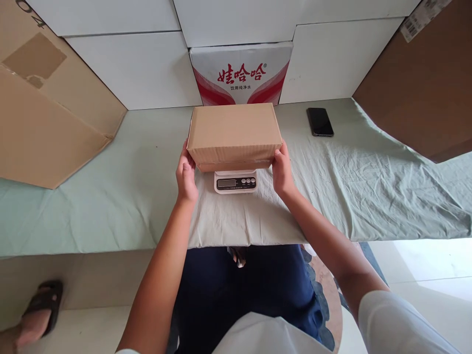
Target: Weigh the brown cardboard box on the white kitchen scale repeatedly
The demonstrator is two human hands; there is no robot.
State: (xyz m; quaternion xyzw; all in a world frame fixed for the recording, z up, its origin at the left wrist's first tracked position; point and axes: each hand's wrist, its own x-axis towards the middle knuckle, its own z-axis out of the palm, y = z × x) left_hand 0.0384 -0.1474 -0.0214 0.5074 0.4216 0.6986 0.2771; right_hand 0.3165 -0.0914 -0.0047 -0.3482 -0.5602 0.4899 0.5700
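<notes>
A closed brown cardboard box (pixel 236 127) is held between my two hands over a small white kitchen scale (pixel 236 189). My left hand (pixel 187 174) grips the box's left end, and my right hand (pixel 282 169) grips its right end. Only the front of the scale shows, with its grey display and several round buttons; the box hides its platform. Whether the box rests on the platform or hangs just above it, I cannot tell. The display shows no digits that I can make out.
Behind the box stands a white and red carton (pixel 241 73). A black phone (pixel 320 122) lies at the back right on the pale green cloth (pixel 140 196). Large cardboard boxes flank it at left (pixel 55 118) and right (pixel 424 88). Another person's sandalled foot (pixel 40 312) shows below left.
</notes>
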